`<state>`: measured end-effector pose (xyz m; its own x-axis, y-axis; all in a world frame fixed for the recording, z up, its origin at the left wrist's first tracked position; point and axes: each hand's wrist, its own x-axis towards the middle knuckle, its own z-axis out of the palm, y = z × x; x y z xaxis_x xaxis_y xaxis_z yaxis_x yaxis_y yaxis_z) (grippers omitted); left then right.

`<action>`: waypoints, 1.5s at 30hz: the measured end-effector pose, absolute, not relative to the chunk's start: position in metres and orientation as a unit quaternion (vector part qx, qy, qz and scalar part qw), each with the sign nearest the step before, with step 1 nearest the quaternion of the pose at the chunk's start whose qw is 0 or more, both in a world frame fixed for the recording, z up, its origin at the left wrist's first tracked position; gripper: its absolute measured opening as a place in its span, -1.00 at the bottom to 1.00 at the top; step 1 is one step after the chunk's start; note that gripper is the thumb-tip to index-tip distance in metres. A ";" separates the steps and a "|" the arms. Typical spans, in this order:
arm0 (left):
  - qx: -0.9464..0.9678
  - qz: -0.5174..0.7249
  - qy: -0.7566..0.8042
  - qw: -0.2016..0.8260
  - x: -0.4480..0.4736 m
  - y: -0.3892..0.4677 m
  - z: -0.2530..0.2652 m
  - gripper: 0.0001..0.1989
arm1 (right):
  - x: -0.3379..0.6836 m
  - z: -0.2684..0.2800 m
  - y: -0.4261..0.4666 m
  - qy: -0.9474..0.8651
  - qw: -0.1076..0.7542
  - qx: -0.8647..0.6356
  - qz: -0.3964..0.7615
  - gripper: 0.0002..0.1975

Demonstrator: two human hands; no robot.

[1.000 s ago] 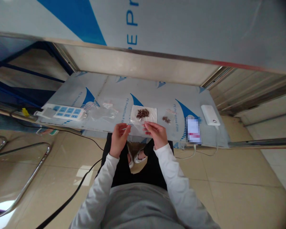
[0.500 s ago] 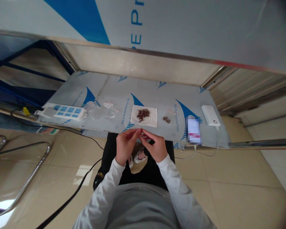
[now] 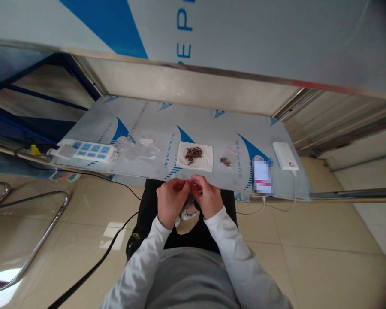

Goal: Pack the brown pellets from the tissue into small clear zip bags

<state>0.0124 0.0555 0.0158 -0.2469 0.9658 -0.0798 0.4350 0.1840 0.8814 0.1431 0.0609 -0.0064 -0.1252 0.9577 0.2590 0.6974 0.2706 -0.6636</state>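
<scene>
Just in front of the table's near edge, my left hand (image 3: 173,201) and my right hand (image 3: 207,197) meet at their fingertips. Both are closed in a pinch on what looks like a small clear plastic bag (image 3: 193,184), mostly covered by the fingers. Beyond them, a pile of small brown screws (image 3: 193,155) lies on a white square cloth or paper (image 3: 206,162). To the right lies another clear bag (image 3: 225,161) with a few screws in it. Several clear plastic bags (image 3: 144,151) lie flat on the left.
A white power strip (image 3: 93,151) sits at the table's left end. On the right are a blurred-out phone (image 3: 262,177) and a white power bank (image 3: 284,156) with cables. An upper panel (image 3: 244,38) overhangs the table (image 3: 193,118). A metal chair frame (image 3: 54,227) stands at left.
My right hand has shifted slightly left and its fingers have curled in more. My left hand stays nearly in place. The screws and bags on the table have not moved.
</scene>
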 end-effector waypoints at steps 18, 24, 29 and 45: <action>0.798 0.289 0.490 0.198 -0.004 0.066 0.016 -0.25 | 0.158 0.008 0.086 -0.809 0.208 -0.493 0.242 -0.74; 0.763 0.291 0.515 0.260 0.001 0.081 -0.015 -0.62 | 0.154 0.013 0.094 -0.808 0.238 -0.462 0.277 -0.82; 0.687 0.378 0.569 0.248 -0.001 0.087 -0.033 -0.75 | 0.160 -0.028 0.130 -0.731 0.322 -0.548 0.248 -0.84; 0.692 0.405 0.557 0.217 0.000 0.104 -0.041 -0.59 | 0.143 -0.079 0.185 -0.800 0.040 -0.576 0.164 -0.79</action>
